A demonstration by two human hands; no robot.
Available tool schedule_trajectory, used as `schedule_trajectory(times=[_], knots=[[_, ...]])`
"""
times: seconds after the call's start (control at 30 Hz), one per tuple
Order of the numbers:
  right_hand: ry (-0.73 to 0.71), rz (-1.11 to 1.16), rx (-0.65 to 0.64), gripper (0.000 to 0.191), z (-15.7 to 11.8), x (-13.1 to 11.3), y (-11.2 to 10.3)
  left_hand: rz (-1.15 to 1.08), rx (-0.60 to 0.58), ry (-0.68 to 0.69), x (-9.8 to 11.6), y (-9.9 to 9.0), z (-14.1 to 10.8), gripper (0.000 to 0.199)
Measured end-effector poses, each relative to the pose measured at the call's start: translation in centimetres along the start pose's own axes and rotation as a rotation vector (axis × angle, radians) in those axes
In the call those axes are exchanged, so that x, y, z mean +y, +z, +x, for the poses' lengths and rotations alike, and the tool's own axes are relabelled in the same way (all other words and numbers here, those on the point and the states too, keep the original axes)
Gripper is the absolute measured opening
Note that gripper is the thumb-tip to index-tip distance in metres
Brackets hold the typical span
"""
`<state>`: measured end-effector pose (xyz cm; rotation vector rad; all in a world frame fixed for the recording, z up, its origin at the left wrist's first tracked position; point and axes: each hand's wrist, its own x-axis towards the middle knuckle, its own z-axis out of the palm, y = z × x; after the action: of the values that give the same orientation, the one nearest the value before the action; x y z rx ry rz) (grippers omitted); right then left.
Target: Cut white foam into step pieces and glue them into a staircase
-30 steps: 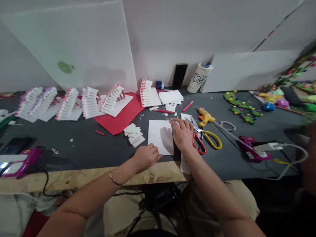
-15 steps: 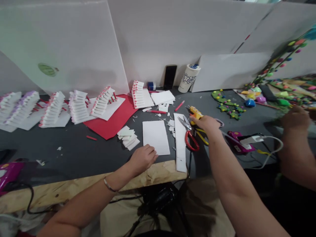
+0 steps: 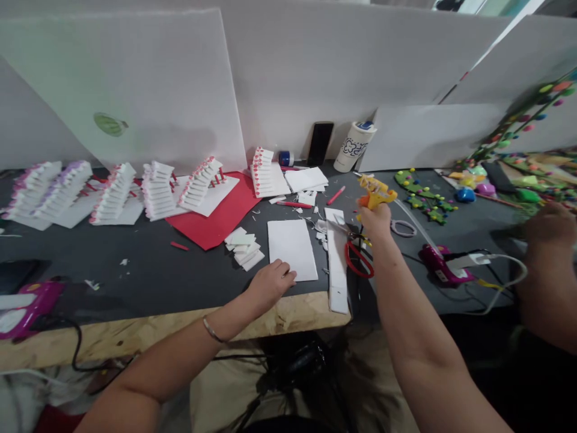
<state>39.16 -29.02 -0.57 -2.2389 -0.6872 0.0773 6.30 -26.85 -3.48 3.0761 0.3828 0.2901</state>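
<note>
My right hand (image 3: 375, 218) is closed around the handle of a yellow hot glue gun (image 3: 377, 193), raised over the table with its nozzle pointing away to the left. My left hand (image 3: 271, 281) lies at the near edge of a white rectangular board (image 3: 293, 243), its fingers curled on that edge. A stack of small white pieces (image 3: 246, 248) is just left of the board. To its right lies a long white strip (image 3: 337, 264), with red-handled scissors (image 3: 359, 258) partly across it. Grey-handled scissors (image 3: 403, 228) lie beside my right wrist.
Several small white stair models (image 3: 155, 189) stand along the back left, some over red sheet (image 3: 211, 231). A phone (image 3: 320, 143) and patterned tumbler (image 3: 354, 146) stand at the back. Purple power strips (image 3: 444, 264) with cables sit at both sides. Another person's hand (image 3: 550, 227) is at far right.
My right hand has lifted the glue gun up from beside the scissors. The red-handled scissors have shifted slightly. My left hand stays at the board's edge, and the view has turned a little.
</note>
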Motion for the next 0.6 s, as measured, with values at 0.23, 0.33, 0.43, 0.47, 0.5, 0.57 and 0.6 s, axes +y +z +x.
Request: schedule_trajectory(times=[0.23, 0.33, 0.43, 0.47, 0.5, 0.57, 0.6], knots=[[-0.084, 0.271, 0.17, 0.024, 1.9, -2.3, -2.0, -0.028, 0.074, 0.01, -0.4, 0.2, -0.1, 0.008], [-0.093, 0.343, 0.099, 0.018, 1.8, -2.6, -2.6, -0.018, 0.151, 0.052, -0.3, -0.1, 0.0, 0.015], [-0.1, 0.391, 0.043, 0.01, 1.5, -2.5, -3.0, 0.039, 0.171, 0.16, 0.9, -0.9, 1.5, 0.017], [-0.101, 0.406, 0.034, 0.008, 1.4, -2.4, -3.1, 0.057, 0.152, 0.214, 1.6, -1.2, 2.5, 0.018], [-0.102, 0.418, 0.027, 0.007, 1.3, -2.2, -3.2, 0.07, 0.139, 0.261, 2.3, -1.4, 3.9, 0.018], [-0.105, 0.433, 0.017, 0.008, 1.3, -1.9, -3.4, 0.077, 0.11, 0.34, 3.9, -1.4, 7.3, 0.024], [-0.107, 0.437, 0.014, 0.009, 1.3, -1.7, -3.5, 0.075, 0.103, 0.356, 4.7, -1.2, 9.3, 0.03]])
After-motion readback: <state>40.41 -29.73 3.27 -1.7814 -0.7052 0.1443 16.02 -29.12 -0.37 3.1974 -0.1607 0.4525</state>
